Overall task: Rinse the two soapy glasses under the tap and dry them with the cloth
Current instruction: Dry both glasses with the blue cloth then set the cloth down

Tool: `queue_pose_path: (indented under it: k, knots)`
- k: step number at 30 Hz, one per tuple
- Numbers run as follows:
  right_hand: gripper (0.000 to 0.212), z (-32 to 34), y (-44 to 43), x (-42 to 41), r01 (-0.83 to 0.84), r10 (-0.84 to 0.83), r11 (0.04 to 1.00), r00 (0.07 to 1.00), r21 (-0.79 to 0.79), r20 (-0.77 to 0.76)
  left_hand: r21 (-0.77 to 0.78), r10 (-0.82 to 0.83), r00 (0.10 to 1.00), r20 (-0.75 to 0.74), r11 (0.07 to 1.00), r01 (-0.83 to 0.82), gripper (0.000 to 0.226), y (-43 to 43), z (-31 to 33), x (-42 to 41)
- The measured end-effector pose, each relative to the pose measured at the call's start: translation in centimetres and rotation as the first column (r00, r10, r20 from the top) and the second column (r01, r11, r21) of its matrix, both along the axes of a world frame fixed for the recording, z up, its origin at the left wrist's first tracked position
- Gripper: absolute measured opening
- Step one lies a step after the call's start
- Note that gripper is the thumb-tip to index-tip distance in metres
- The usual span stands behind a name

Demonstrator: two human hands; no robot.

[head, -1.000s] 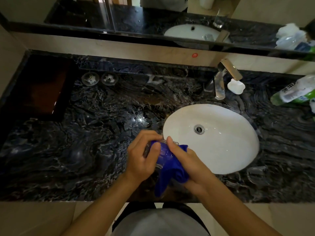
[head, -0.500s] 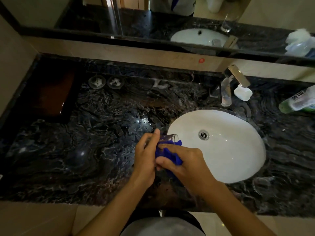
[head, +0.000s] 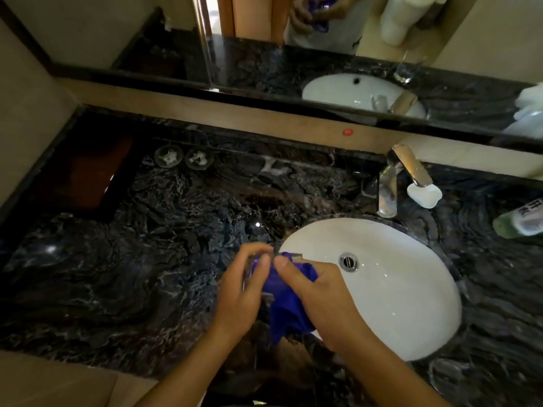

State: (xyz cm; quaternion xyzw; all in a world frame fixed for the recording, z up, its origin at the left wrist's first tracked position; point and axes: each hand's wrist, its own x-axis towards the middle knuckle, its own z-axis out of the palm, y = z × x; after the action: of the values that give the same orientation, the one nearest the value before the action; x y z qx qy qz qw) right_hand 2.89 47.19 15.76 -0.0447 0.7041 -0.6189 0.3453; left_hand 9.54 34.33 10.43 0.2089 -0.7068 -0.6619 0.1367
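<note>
My left hand [head: 239, 292] grips a clear glass [head: 255, 277] over the counter, just left of the white sink [head: 411, 304]. Fingers hide most of the glass. My right hand [head: 320, 301] presses a blue cloth [head: 286, 306] into and around the glass; the cloth's tail hangs below my hands. A second clear glass [head: 452, 377] stands on the counter at the sink's near right edge, hard to make out against the dark stone. The chrome tap [head: 396, 177] rises behind the sink; no water is seen running.
The counter [head: 117, 274] is dark veined marble. Two small round dishes [head: 183, 156] sit at the back left, beside a dark tray [head: 85, 171]. A white soap bar [head: 424, 195] lies right of the tap, and a green bottle [head: 520, 221] lies at the far right. A mirror runs behind.
My right hand has shifted the cloth round the glass, with more cloth hanging below now. The head camera has tilted up, showing more mirror.
</note>
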Motion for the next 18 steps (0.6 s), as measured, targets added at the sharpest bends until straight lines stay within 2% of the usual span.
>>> queue_pose_path:
  k: [1, 2, 3, 4, 5, 6, 8, 9, 11, 13, 14, 15, 16, 17, 18]
  knots:
    - [0.026, -0.2, 0.2, -0.4, -0.091, 0.096, 0.995, 0.962, 0.033, -0.257, 0.213, -0.009, 0.993, 0.115, 0.977, -0.016, 0.034, 0.0, 1.3, -0.7]
    - [0.025, -0.7, 0.5, -0.8, -0.175, 0.209, 0.978, 0.835, 0.114, -0.509, 0.412, -0.034, 0.974, 0.224, 0.909, -0.063, 0.038, -0.1, 2.1, -1.2]
    - [0.035, -1.5, 0.6, -1.1, -0.24, 0.302, 0.953, 0.666, 0.187, -0.682, 0.528, -0.044, 0.952, 0.303, 0.839, -0.13, 0.04, -0.2, 2.7, -1.6]
    - [0.043, -2.3, 0.7, -1.3, -0.292, 0.353, 0.93, 0.553, 0.222, -0.755, 0.558, -0.02, 0.937, 0.35, 0.808, -0.191, 0.04, -0.3, 3.0, -2.0]
    - [0.047, -2.8, 0.6, -1.5, -0.308, 0.357, 0.927, 0.549, 0.214, -0.756, 0.546, 0.024, 0.935, 0.353, 0.807, -0.227, 0.038, -0.3, 3.1, -2.2]
    - [0.047, -3.0, 0.3, -1.4, -0.289, 0.326, 0.94, 0.596, 0.182, -0.734, 0.517, 0.08, 0.945, 0.318, 0.82, -0.243, 0.04, -0.2, 3.1, -2.3]
    - [0.04, -3.2, -0.7, -0.9, -0.187, 0.195, 0.979, 0.752, 0.081, -0.63, 0.405, 0.182, 0.962, 0.205, 0.879, -0.253, 0.043, 0.2, 2.5, -2.1]
    - [0.037, -3.0, -1.3, -0.4, -0.114, 0.116, 0.993, 0.839, 0.036, -0.532, 0.307, 0.208, 0.968, 0.143, 0.92, -0.243, 0.04, 0.2, 2.0, -2.0]
    - [0.051, -2.1, -2.5, 0.2, 0.067, -0.062, 0.998, 0.961, 0.011, -0.269, 0.031, 0.194, 0.981, 0.018, 0.98, -0.195, 0.028, -0.4, 0.5, -1.7]
    - [0.054, -1.3, -3.4, 0.0, 0.201, -0.202, 0.979, 0.974, 0.016, 0.105, -0.2, 0.125, 0.989, -0.073, 0.97, -0.138, 0.024, -1.4, -0.9, -1.4]
    - [0.05, -0.9, -3.6, -0.2, 0.217, -0.213, 0.976, 0.933, 0.02, 0.291, -0.286, 0.074, 0.991, -0.111, 0.952, -0.104, 0.024, -2.0, -1.6, -1.2]
    - [0.049, -0.5, -3.8, -0.6, 0.208, -0.195, 0.978, 0.893, 0.014, 0.406, -0.342, 0.025, 0.99, -0.138, 0.937, -0.071, 0.024, -2.4, -2.0, -1.0]
    - [0.049, -0.3, -3.9, -0.9, 0.195, -0.178, 0.981, 0.882, 0.006, 0.435, -0.349, -0.014, 0.99, -0.144, 0.937, -0.037, 0.025, -2.9, -2.3, -0.9]
    - [0.049, -0.4, -3.9, -1.1, 0.172, -0.16, 0.985, 0.912, 0.002, 0.377, -0.305, -0.036, 0.992, -0.118, 0.952, -0.002, 0.025, -3.3, -2.2, -1.0]
    - [0.045, -0.8, -3.9, -1.0, 0.14, -0.134, 0.99, 0.962, -0.008, 0.24, -0.194, -0.041, 0.998, -0.054, 0.981, 0.029, 0.027, -3.5, -1.6, -1.2]
